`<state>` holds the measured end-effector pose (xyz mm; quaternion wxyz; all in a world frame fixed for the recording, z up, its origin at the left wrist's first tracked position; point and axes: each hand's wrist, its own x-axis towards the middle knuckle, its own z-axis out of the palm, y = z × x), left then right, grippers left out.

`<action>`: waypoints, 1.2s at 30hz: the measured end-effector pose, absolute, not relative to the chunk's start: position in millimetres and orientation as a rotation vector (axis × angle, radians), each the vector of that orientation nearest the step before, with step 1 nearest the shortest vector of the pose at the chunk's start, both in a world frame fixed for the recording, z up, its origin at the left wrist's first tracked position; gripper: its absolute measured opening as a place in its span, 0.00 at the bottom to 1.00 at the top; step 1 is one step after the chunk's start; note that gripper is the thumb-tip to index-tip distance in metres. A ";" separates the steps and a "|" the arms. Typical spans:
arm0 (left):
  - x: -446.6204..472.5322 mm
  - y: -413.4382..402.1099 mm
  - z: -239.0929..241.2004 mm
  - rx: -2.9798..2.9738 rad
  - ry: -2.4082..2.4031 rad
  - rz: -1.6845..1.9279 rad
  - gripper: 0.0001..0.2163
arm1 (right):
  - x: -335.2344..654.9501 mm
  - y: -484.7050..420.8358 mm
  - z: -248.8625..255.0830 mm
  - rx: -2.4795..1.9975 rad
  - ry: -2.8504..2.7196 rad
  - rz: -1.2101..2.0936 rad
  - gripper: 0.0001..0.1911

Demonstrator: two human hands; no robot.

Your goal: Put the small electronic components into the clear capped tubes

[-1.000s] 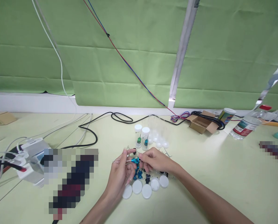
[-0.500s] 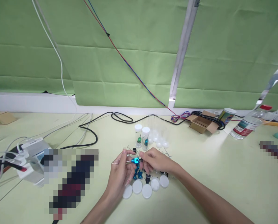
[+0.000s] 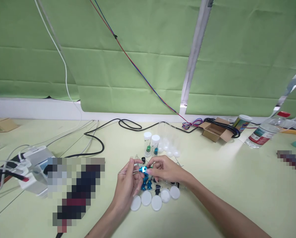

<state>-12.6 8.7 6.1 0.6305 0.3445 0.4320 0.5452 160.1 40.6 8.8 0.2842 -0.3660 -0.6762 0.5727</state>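
Observation:
A small shiny blue metal piece with long thin wire prongs (image 3: 142, 169) lies level between my hands. My left hand (image 3: 129, 180) holds it from the left, with the wires running back past the thumb. My right hand (image 3: 162, 169) pinches its right end, and the fingertips partly cover that end. Just below are several blue metal parts (image 3: 149, 184) and a black part (image 3: 157, 189) on the table. A small black piece (image 3: 143, 160) with wires shows above the left fingers.
Round white caps (image 3: 156, 202) lie in front of my hands. Behind stand a clear tube with a green piece (image 3: 148, 140) and another with a blue piece (image 3: 155, 140). Further off are a black cable (image 3: 157, 125), an open cardboard box (image 3: 213, 132), a water bottle (image 3: 260, 135) and a white power strip (image 3: 35, 155).
My right hand has shifted slightly left and its fingers now close further over the right end of the blue piece. My left hand stays almost in place.

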 end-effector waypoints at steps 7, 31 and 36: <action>-12.2 8.3 6.7 0.791 0.978 1.236 0.19 | 158.9 39.0 12.5 -0.967 -1.849 1.504 0.20; -10.0 7.2 9.7 0.783 1.012 1.252 0.19 | 161.8 42.7 9.6 -0.924 -1.720 1.597 0.20; -10.3 7.2 8.4 0.787 1.010 1.247 0.18 | 160.3 42.1 10.7 -0.970 -1.733 1.571 0.19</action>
